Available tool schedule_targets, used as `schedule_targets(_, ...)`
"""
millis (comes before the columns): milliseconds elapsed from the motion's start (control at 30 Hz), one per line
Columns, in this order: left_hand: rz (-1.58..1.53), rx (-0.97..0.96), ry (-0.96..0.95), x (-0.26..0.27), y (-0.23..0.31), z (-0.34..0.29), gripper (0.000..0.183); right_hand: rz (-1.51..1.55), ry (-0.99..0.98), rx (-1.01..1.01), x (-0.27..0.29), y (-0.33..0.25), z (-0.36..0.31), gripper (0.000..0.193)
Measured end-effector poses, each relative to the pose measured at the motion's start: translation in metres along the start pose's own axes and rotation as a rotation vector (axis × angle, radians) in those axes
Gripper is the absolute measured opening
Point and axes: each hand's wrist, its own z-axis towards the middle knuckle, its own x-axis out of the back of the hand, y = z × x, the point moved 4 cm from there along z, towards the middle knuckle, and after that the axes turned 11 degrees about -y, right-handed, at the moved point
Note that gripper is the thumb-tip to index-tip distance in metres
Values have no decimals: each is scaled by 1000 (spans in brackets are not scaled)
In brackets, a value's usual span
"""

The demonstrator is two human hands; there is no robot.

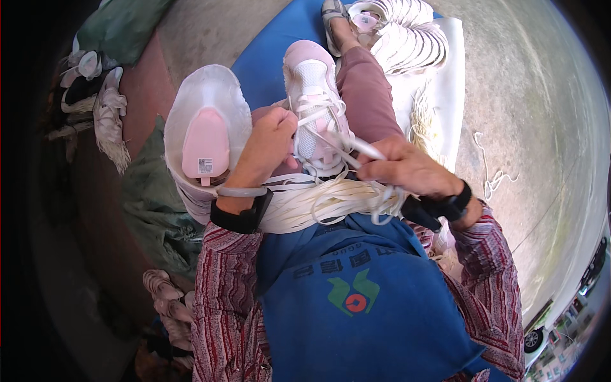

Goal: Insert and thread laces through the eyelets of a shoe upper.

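A pink and white sneaker upper [310, 83] lies over my lap, toe pointing away, with a white shoelace [315, 114] threaded across its front. At its left edge my left hand [272, 140] is closed, its fingertips pinching the lace. My right hand [407, 167] is closed to the right of the shoe opening around a slim white-handled tool [368, 148], its tip blurred by motion over the tongue. A loose lace runs beside that tool to my fingers. Beneath both hands, a thick bundle of white laces [293, 207] lies across my lap.
Left of my left hand stand nested white uppers with a pink insole [207, 143]. A row of stacked uppers [407, 41] sits on a white sheet [450, 83] at the far right. More laces [425, 124] hang beside my leg. Green sacking [149, 184] lies on the left.
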Motion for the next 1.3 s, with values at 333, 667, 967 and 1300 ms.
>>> schedule_targets(333,589,-239,218,-23,-5,-24,23,-91,-74,-132,8,6,-21,23)
schedule_targets(667,807,-212,315,7,-2,27,17,-3,146,35,15,-28,-19,49)
schedule_targets(967,829,-358,297,1,-17,25,22,-368,-117,321,-53,-78,-25,35)
schedule_targets(1300,749,-529,408,-16,7,-11,21,-527,479,-7,14,-15,4,22)
